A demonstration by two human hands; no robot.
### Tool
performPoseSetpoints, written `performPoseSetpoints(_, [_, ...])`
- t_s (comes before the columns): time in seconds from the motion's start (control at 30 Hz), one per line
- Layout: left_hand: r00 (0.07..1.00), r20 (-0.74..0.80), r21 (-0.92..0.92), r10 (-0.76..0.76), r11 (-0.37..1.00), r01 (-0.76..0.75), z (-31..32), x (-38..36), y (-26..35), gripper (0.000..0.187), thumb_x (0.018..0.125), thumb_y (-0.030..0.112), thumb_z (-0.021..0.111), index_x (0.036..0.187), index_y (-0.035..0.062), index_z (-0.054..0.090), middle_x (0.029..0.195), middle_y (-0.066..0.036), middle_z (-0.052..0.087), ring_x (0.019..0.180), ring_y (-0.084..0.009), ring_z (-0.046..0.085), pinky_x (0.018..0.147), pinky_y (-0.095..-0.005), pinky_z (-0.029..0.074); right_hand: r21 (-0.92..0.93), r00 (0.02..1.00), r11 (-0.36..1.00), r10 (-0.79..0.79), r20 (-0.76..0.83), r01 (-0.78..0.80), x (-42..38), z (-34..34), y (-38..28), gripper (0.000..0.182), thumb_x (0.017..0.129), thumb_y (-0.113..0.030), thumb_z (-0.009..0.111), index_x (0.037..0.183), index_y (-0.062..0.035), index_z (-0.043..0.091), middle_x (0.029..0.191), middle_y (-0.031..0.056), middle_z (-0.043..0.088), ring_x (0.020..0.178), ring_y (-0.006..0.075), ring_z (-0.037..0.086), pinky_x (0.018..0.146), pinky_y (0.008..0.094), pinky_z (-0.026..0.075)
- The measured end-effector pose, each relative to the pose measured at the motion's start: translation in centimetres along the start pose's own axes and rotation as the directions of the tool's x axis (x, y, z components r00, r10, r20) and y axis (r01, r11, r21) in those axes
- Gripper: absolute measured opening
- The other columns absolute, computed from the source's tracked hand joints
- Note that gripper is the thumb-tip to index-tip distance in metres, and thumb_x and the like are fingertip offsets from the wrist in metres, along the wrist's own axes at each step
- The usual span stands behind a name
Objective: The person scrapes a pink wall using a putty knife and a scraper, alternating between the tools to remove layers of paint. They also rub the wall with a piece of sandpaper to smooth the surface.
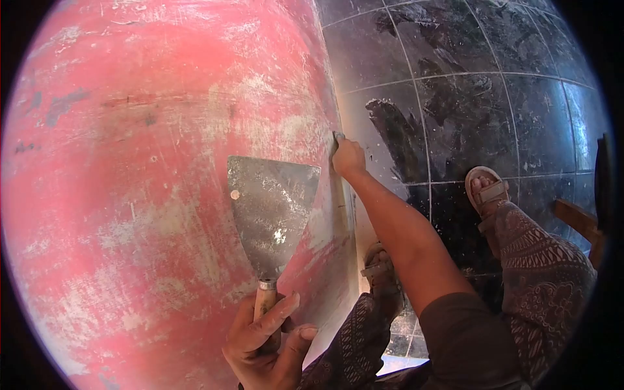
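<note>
A wide metal scraper (272, 211) with a wooden handle stands blade up in my left hand (270, 341), its fingers around the handle. Behind the blade is a pink wall (156, 162) with whitish worn patches. My right hand (350, 158) is closed at the wall's lower edge, near the floor. Between its fingers and the wall shows the tip of a small dark object (338, 136), too small to name.
Dark floor tiles (546, 123) with dust and smears lie to the right of the wall. My sandalled feet (486, 188) stand on them, legs in patterned trousers. A wooden piece (577, 220) is at the right edge.
</note>
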State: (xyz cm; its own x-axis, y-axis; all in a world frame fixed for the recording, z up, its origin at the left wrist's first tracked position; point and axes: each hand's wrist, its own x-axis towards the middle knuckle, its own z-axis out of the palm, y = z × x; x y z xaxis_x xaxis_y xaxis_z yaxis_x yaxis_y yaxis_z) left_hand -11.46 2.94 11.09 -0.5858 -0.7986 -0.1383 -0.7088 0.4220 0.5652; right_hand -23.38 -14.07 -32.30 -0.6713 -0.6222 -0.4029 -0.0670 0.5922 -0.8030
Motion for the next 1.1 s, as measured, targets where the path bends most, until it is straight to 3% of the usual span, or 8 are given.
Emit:
performPoseSetpoints(0.2, [1.000,-0.011,0.016,0.006,1.000,-0.006,0.8,0.8,-0.3,0.047,0.080,-0.014,0.069,0.125,-0.0022,0.075,0.116,-0.008,0.068,0.090,-0.0139,0.056,0.077,-0.0280,0.046,0.231,0.889,0.889,-0.308,-0.339,0.396,-9.1,-0.1,-2.0,0.034,0.095,-0.005,0.051,0.123,-0.0049,0.070,0.106,0.0247,0.075,0.093,0.0477,0.072,0.089,0.0549,0.058])
performPoseSetpoints(0.33, [1.000,0.002,0.049,-0.026,0.998,0.026,0.7,0.1,0.5,0.048,0.080,-0.015,0.067,0.126,-0.0022,0.075,0.114,-0.007,0.068,0.090,-0.0136,0.056,0.077,-0.0280,0.046,0.052,0.999,0.999,-0.006,0.050,0.004,-4.6,0.5,1.7,0.027,0.098,-0.012,0.054,0.118,-0.0017,0.068,0.106,0.0254,0.075,0.097,0.0463,0.073,0.090,0.0557,0.058])
performPoseSetpoints(0.63, [0.999,-0.037,-0.005,-0.021,1.000,0.020,1.2,0.3,0.8,0.050,0.077,-0.017,0.065,0.124,-0.0055,0.074,0.117,-0.011,0.069,0.087,-0.0142,0.055,0.078,-0.0276,0.045,0.165,0.983,0.973,-0.142,-0.121,0.161,-8.7,0.8,0.9,0.033,0.095,-0.007,0.055,0.125,-0.0054,0.068,0.107,0.0277,0.073,0.102,0.0478,0.071,0.090,0.0552,0.057])
performPoseSetpoints(0.67, [0.999,-0.027,0.010,-0.035,0.999,0.035,1.1,0.1,0.7,0.050,0.076,-0.017,0.065,0.124,-0.0058,0.074,0.119,-0.012,0.069,0.087,-0.0142,0.055,0.078,-0.0279,0.045,0.169,0.996,0.984,0.036,0.084,-0.050,-7.3,-0.4,1.5,0.032,0.094,-0.006,0.055,0.123,-0.0045,0.068,0.108,0.0284,0.073,0.101,0.0487,0.070,0.091,0.0559,0.056])
performPoseSetpoints(0.8, [0.998,-0.030,-0.008,-0.049,0.999,0.049,1.0,0.5,0.9,0.051,0.076,-0.017,0.064,0.125,-0.0050,0.074,0.121,-0.012,0.070,0.088,-0.0141,0.056,0.078,-0.0276,0.045,0.102,0.984,0.991,-0.105,0.146,0.091,-8.2,-3.4,-2.5,0.039,0.093,-0.005,0.054,0.130,-0.0036,0.066,0.112,0.0287,0.072,0.099,0.0477,0.070,0.093,0.0535,0.056])
performPoseSetpoints(0.93, [0.998,-0.011,0.056,-0.059,0.997,0.060,1.2,0.5,1.1,0.051,0.077,-0.018,0.064,0.125,-0.0044,0.075,0.120,-0.011,0.071,0.089,-0.0139,0.056,0.079,-0.0273,0.045,0.198,0.841,0.855,-0.383,-0.382,0.480,-11.1,-0.2,-1.5,0.023,0.092,-0.006,0.054,0.110,0.0001,0.068,0.099,0.0270,0.072,0.097,0.0491,0.068,0.088,0.0552,0.056])
performPoseSetpoints(1.03, [0.998,-0.020,0.049,-0.055,0.997,0.056,1.2,0.5,1.3,0.051,0.077,-0.018,0.063,0.124,-0.0044,0.075,0.121,-0.011,0.071,0.091,-0.0141,0.056,0.080,-0.0275,0.046,0.180,0.998,0.982,0.061,-0.031,-0.054,-6.6,0.0,0.9,0.026,0.090,-0.005,0.057,0.112,0.0002,0.068,0.100,0.0271,0.072,0.098,0.0477,0.067,0.090,0.0542,0.055])
performPoseSetpoints(1.1, [0.995,-0.054,-0.007,-0.082,0.997,0.082,1.1,0.1,1.5,0.050,0.077,-0.018,0.063,0.124,-0.0042,0.075,0.121,-0.012,0.071,0.091,-0.0142,0.057,0.081,-0.0277,0.046,0.137,0.999,0.991,-0.011,0.052,0.004,-6.8,-2.2,-1.4,0.031,0.092,-0.007,0.058,0.120,-0.0018,0.069,0.103,0.0262,0.073,0.099,0.0467,0.069,0.090,0.0541,0.056])
